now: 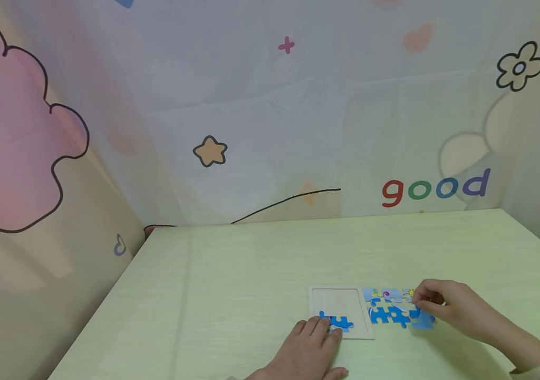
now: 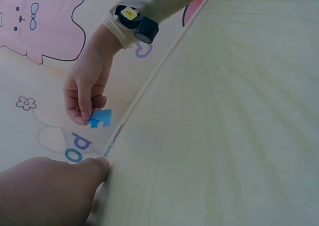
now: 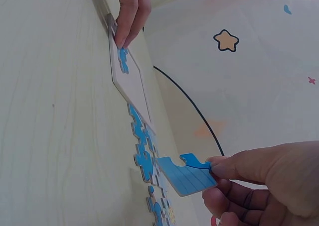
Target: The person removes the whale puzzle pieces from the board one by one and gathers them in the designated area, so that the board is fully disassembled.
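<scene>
Filling the frame [image 1: 365,311] looks like the step in hand: some placed pieces [image 1: 343,322] lie in its near part, while most of its floor is bare. To the right, the loose pieces [image 1: 398,316] lie in a group on the table [image 1: 232,295]. Your right hand [image 1: 460,306] pinches 1 blue piece [image 3: 184,178] between thumb and fingertips, held above the table at the right end of that group.

The next move probably calls for bringing this piece left, turning it to match its neighbours, and pressing it flat. You may need to shift your left hand [image 1: 310,348] if its spot is near those fingers.

Your right forearm reaches in from the near right, fingertips pointing left. Your left hand comes from the near side, back up, grasping nothing: its fingers rest on the placed pieces at the frame's near left, thumb spread right.
</scene>
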Demonstrator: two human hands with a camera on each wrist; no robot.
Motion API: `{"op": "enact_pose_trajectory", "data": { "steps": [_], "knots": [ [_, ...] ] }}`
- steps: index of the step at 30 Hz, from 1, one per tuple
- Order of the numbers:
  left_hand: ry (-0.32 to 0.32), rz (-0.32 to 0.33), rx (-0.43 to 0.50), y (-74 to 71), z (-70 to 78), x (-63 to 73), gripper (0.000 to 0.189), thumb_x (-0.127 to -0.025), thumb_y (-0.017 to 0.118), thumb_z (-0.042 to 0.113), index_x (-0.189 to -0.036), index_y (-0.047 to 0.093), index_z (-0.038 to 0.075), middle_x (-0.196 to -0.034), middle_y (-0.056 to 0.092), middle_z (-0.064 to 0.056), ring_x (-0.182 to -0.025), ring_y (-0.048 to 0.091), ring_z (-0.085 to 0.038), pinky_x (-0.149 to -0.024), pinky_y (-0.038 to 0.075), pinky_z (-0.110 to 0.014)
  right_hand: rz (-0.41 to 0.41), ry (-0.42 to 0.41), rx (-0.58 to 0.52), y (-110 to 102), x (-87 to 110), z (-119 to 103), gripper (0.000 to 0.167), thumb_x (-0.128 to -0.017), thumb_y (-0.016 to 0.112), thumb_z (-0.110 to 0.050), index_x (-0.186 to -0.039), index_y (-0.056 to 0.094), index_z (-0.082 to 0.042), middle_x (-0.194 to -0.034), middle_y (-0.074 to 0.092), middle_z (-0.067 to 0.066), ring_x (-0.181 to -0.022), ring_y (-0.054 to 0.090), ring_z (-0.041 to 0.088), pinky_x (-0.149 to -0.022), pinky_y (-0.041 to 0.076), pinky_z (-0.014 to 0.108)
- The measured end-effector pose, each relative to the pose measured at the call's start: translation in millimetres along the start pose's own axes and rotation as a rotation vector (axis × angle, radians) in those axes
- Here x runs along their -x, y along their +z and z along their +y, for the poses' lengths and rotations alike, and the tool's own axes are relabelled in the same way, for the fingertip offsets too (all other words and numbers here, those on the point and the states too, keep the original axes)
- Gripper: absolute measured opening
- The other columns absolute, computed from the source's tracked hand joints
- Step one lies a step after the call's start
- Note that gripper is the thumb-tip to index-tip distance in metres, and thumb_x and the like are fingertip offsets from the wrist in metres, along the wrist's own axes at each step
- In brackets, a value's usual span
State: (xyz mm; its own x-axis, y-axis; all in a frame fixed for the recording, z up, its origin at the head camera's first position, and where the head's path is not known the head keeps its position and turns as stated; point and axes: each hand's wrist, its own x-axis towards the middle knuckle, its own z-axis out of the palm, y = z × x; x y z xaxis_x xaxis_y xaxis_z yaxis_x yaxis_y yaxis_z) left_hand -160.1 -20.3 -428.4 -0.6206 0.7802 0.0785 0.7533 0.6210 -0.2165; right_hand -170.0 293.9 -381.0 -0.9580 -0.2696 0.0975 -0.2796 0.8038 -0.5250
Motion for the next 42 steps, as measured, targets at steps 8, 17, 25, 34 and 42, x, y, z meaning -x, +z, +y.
{"op": "enact_pose_trajectory", "data": {
  "steps": [8,17,25,34,42],
  "knots": [
    [-0.003,-0.006,0.005,-0.3,0.1,0.5,0.065,-0.098,0.023,0.062,-0.140,0.047,0.019,-0.140,0.049,-0.002,-0.131,0.045,-0.018,-0.102,0.042,-0.033,-0.026,-0.026,0.002,-3.2,9.2,16.1,0.004,-0.090,0.065,-0.013,-0.087,0.062,-0.013,-0.075,0.054,-0.009,-0.067,0.041,-0.004,-0.060,0.037,0.020],
    [-0.003,-0.001,0.008,0.1,0.2,-0.2,0.064,-0.099,0.023,0.061,-0.140,0.047,0.018,-0.140,0.049,-0.003,-0.131,0.045,-0.018,-0.102,0.042,-0.033,-0.145,0.053,-0.045,-6.1,10.4,31.2,0.004,-0.092,0.062,-0.014,-0.090,0.063,-0.011,-0.078,0.056,-0.004,-0.068,0.041,-0.003,-0.062,0.039,0.019],
    [-0.005,0.008,0.009,-0.8,1.0,0.6,0.064,-0.099,0.025,0.061,-0.139,0.048,0.017,-0.140,0.050,-0.003,-0.131,0.046,-0.019,-0.101,0.042,-0.033,-0.192,0.035,-0.104,-3.7,8.0,40.1,0.005,-0.092,0.062,-0.014,-0.090,0.062,-0.009,-0.080,0.057,-0.003,-0.069,0.043,-0.003,-0.063,0.041,0.018],
    [-0.010,-0.027,0.014,-1.5,1.5,-0.5,0.065,-0.098,0.024,0.063,-0.141,0.046,0.019,-0.141,0.048,-0.002,-0.131,0.044,-0.017,-0.102,0.041,-0.032,-0.138,0.018,-0.084,3.9,6.8,42.2,0.005,-0.092,0.062,-0.012,-0.089,0.062,-0.008,-0.079,0.058,-0.006,-0.069,0.042,-0.005,-0.063,0.041,0.018],
    [-0.011,-0.013,0.002,-0.6,0.8,-0.5,0.064,-0.098,0.024,0.062,-0.140,0.047,0.019,-0.141,0.049,-0.002,-0.131,0.045,-0.018,-0.102,0.042,-0.032,-0.094,0.042,-0.054,10.0,9.8,40.1,0.004,-0.091,0.064,-0.012,-0.087,0.062,-0.011,-0.077,0.057,-0.006,-0.068,0.042,-0.004,-0.062,0.039,0.019]
  ]
}}
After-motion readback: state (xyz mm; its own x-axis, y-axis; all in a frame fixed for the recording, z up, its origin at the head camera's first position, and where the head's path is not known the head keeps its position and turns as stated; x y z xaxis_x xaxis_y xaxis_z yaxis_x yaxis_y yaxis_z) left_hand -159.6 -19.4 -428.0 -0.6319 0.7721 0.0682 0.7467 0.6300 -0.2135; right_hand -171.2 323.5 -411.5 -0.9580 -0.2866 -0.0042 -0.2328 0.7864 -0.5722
